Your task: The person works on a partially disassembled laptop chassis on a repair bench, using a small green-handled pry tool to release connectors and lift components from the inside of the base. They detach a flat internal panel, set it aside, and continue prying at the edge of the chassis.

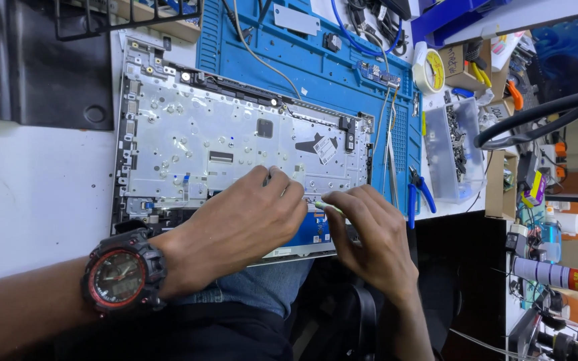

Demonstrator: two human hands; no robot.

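Laptop chassis (235, 144): upside-down on white bench, partly over blue mat (316, 60).
L hand (249, 220): fingers curled, pressing chassis near edge.
R hand (369, 230): pinching thin green tool (328, 206), tip at same edge, just beside L fingertips.

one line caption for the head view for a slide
Both hands, left hand and right hand, work a thin tool at an opened laptop chassis on a blue mat.
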